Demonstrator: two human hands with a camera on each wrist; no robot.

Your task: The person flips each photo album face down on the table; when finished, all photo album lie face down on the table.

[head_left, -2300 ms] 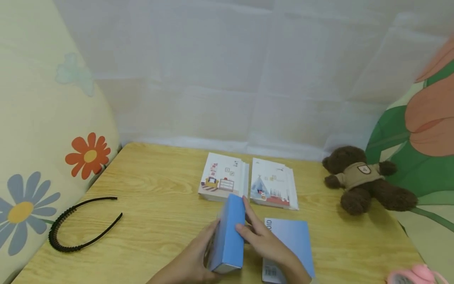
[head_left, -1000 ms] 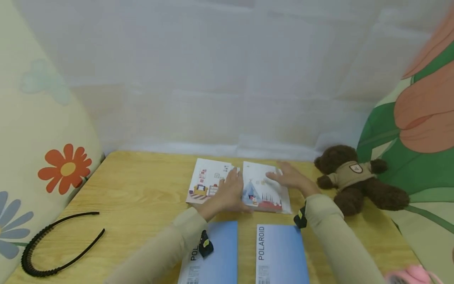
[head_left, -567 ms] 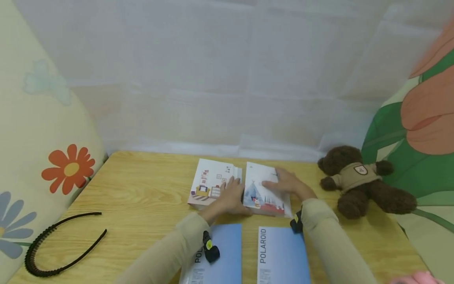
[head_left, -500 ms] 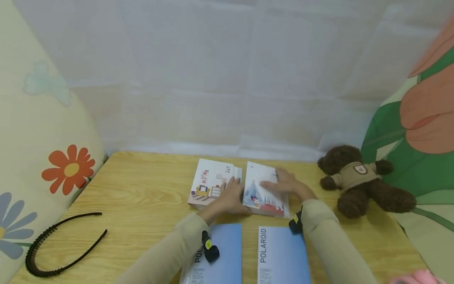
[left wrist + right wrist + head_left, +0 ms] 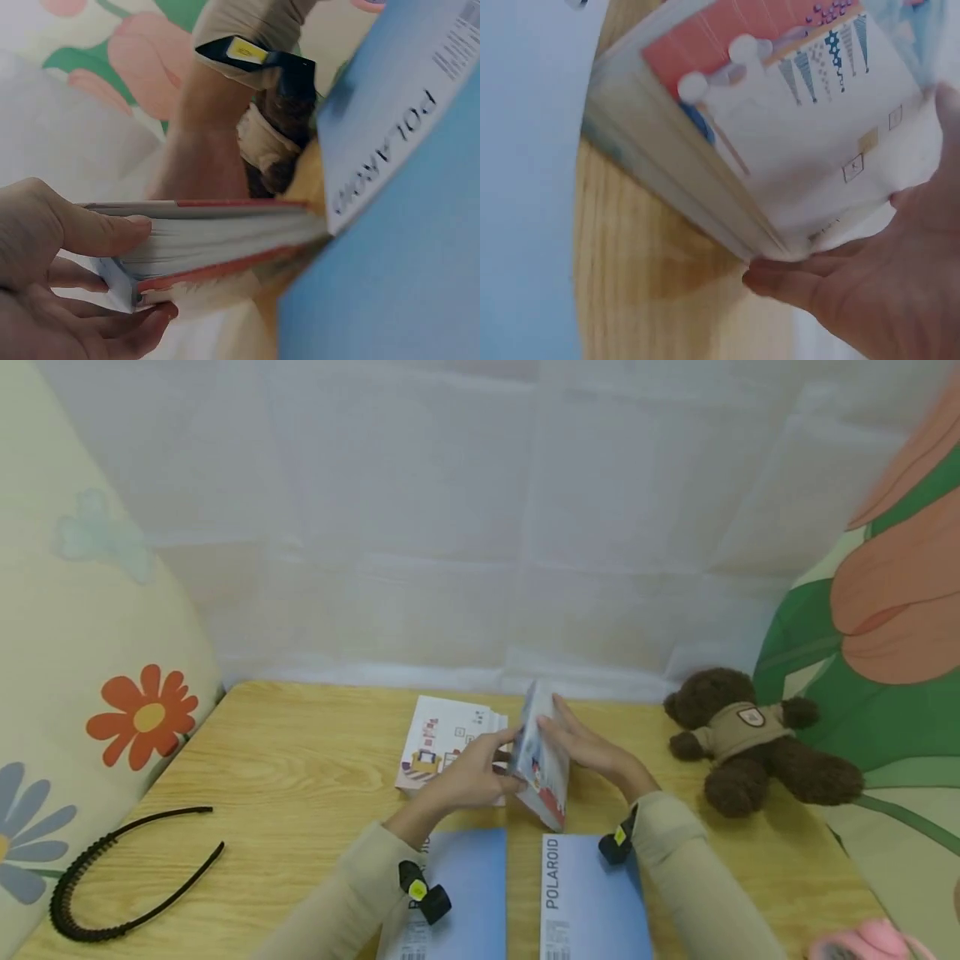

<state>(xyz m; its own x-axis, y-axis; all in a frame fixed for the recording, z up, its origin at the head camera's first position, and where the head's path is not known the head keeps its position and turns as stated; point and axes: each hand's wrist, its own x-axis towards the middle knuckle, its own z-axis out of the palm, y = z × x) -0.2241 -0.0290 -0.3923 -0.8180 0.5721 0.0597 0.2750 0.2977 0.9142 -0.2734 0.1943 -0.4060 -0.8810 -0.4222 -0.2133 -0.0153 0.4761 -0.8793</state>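
Note:
A white photo album (image 5: 553,770) with a printed cover stands tilted up on edge near the table's back. My left hand (image 5: 472,774) grips its left side. Thumb on one side and fingers on the other, the same hand shows in the left wrist view, with the page edges (image 5: 217,241) facing the camera. On the album's right, my right hand (image 5: 588,750) holds its cover and edge, and the right wrist view shows those fingers (image 5: 787,283) at a corner. A second white album (image 5: 442,735) lies flat just left, partly covered by my left hand.
Two blue POLAROID albums, one on the left (image 5: 472,893) and one on the right (image 5: 592,893), lie nearest me, under my forearms. A black headband (image 5: 67,877) is at the left, a brown teddy bear (image 5: 738,735) at the right. Something pink (image 5: 873,937) sits at the front right corner.
The blue album once held up now lies flat beside the other. Both hands have moved back to the right white album, which has gone from lying flat to tilted up on edge.

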